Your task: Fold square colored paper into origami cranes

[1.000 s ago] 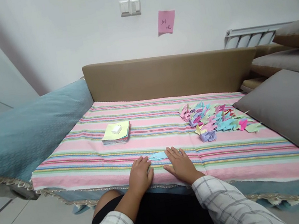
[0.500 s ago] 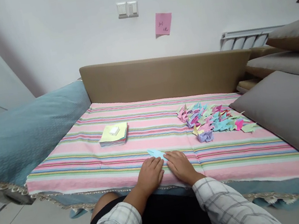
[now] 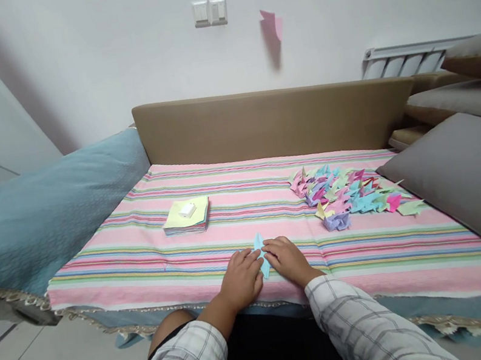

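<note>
A light-blue folded paper (image 3: 258,241), a narrow diamond shape, lies on the striped cloth (image 3: 144,264) close to its front edge, its long points toward and away from me. My left hand (image 3: 242,279) has its fingertips closed on the paper's left edge. From the other side my right hand (image 3: 287,260) grips the right edge, fingers bent. The fingertips cover the middle of the paper. Further right lies a heap of folded paper cranes (image 3: 354,195) in many colours. To the left is a stack of square paper sheets (image 3: 186,221), yellow on top.
A small white box (image 3: 187,210) sits on the paper stack. Grey cushions (image 3: 455,168) are piled at the right. A brown backrest (image 3: 272,125) runs along the back, and a blue-covered armrest (image 3: 63,197) borders the left. A pink note (image 3: 273,26) hangs on the wall.
The blue paper has turned from slanting to pointing straight away from me, and my fingers have shifted on it. The pink wall note has flapped up. The view has moved slightly left.
</note>
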The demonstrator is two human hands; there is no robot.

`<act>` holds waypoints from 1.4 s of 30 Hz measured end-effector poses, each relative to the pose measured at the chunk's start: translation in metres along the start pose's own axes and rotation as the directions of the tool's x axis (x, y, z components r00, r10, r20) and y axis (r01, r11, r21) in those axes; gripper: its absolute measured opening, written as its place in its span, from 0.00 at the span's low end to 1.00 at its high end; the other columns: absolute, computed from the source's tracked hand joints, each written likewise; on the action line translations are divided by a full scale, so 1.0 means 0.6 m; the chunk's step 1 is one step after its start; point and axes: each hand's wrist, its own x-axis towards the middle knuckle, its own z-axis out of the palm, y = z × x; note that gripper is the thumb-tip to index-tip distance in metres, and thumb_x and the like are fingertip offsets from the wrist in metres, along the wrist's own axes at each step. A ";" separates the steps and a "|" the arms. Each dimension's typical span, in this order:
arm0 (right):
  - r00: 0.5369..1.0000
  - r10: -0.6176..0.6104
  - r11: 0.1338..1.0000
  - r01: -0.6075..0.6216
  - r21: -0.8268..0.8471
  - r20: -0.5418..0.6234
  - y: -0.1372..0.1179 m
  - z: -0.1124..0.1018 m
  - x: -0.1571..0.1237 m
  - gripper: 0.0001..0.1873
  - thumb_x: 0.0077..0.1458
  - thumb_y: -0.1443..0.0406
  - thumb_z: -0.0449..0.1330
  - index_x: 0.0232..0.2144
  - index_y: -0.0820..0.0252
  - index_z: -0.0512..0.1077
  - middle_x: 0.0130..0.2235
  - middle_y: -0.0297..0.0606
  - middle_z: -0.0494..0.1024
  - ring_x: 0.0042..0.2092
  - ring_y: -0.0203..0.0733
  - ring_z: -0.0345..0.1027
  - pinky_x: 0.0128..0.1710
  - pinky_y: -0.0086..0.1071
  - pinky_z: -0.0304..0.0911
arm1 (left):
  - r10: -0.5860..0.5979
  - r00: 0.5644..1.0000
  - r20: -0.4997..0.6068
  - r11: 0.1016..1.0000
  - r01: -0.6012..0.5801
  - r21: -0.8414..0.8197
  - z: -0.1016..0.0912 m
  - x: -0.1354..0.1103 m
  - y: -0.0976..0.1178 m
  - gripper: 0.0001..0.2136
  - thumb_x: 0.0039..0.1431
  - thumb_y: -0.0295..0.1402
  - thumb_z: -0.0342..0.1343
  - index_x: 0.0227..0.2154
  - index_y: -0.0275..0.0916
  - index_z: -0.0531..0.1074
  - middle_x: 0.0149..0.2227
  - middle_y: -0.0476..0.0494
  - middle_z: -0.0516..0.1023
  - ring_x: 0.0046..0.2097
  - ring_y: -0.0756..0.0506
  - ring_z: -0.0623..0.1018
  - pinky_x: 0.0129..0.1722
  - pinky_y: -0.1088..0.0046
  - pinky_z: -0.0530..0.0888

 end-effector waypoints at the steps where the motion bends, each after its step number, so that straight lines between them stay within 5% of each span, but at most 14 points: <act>1: 1.000 0.004 1.000 -0.004 0.002 -0.002 0.001 0.001 -0.001 0.11 0.58 0.65 0.54 0.41 0.57 0.74 0.45 0.40 0.75 0.47 0.43 0.64 0.49 0.38 0.59 | -0.011 1.000 0.016 1.000 0.011 -0.030 -0.003 0.003 -0.002 0.18 0.54 0.30 0.51 0.50 0.42 0.68 0.56 0.43 0.68 0.57 0.38 0.64 0.57 0.53 0.59; 9: 0.996 -0.073 0.988 0.079 0.132 -0.050 0.012 0.001 -0.012 0.11 0.55 0.70 0.53 0.37 0.55 0.74 0.44 0.38 0.75 0.46 0.43 0.64 0.47 0.40 0.60 | -0.171 0.975 0.140 0.947 0.202 -0.252 -0.021 0.046 -0.035 0.18 0.49 0.28 0.53 0.45 0.44 0.72 0.43 0.48 0.78 0.45 0.43 0.72 0.48 0.64 0.66; 19: 1.000 -0.003 0.979 0.002 0.205 0.004 0.009 -0.007 -0.009 0.14 0.50 0.71 0.54 0.39 0.55 0.73 0.42 0.35 0.77 0.44 0.41 0.65 0.47 0.36 0.60 | -0.121 0.986 0.118 0.933 0.154 -0.326 -0.006 0.051 -0.054 0.10 0.52 0.30 0.56 0.38 0.44 0.76 0.45 0.49 0.78 0.47 0.45 0.74 0.49 0.67 0.65; 23: 1.000 0.022 0.977 -0.025 0.213 0.015 0.008 -0.007 -0.009 0.14 0.50 0.72 0.53 0.38 0.55 0.73 0.42 0.34 0.77 0.44 0.40 0.65 0.46 0.35 0.59 | -0.133 0.984 0.123 0.940 0.164 -0.298 -0.008 0.053 -0.048 0.08 0.57 0.34 0.54 0.37 0.45 0.76 0.44 0.49 0.78 0.46 0.45 0.74 0.48 0.67 0.65; 28: 0.999 0.028 0.977 -0.034 0.211 0.033 0.007 -0.010 -0.010 0.17 0.46 0.73 0.55 0.39 0.55 0.72 0.43 0.34 0.76 0.45 0.40 0.65 0.47 0.34 0.58 | -0.286 0.956 0.071 0.935 0.295 -0.198 -0.008 0.055 -0.027 0.09 0.61 0.37 0.49 0.36 0.45 0.74 0.38 0.49 0.79 0.43 0.45 0.73 0.44 0.67 0.63; 33: 0.997 0.073 0.980 -0.078 0.182 0.031 0.006 -0.006 -0.004 0.08 0.51 0.66 0.58 0.37 0.55 0.73 0.41 0.35 0.77 0.43 0.41 0.65 0.45 0.34 0.58 | -0.390 0.918 0.069 0.905 0.396 -0.154 -0.007 0.064 -0.018 0.10 0.62 0.37 0.47 0.33 0.43 0.73 0.33 0.48 0.77 0.38 0.45 0.72 0.39 0.69 0.63; 42: 0.988 0.153 0.986 -0.153 0.066 0.001 0.001 0.008 0.008 0.08 0.58 0.65 0.54 0.30 0.56 0.72 0.37 0.36 0.74 0.42 0.40 0.63 0.44 0.33 0.55 | -0.291 0.955 0.058 0.922 0.296 -0.251 0.000 0.065 -0.038 0.05 0.54 0.34 0.55 0.29 0.42 0.75 0.35 0.48 0.78 0.39 0.47 0.73 0.42 0.70 0.64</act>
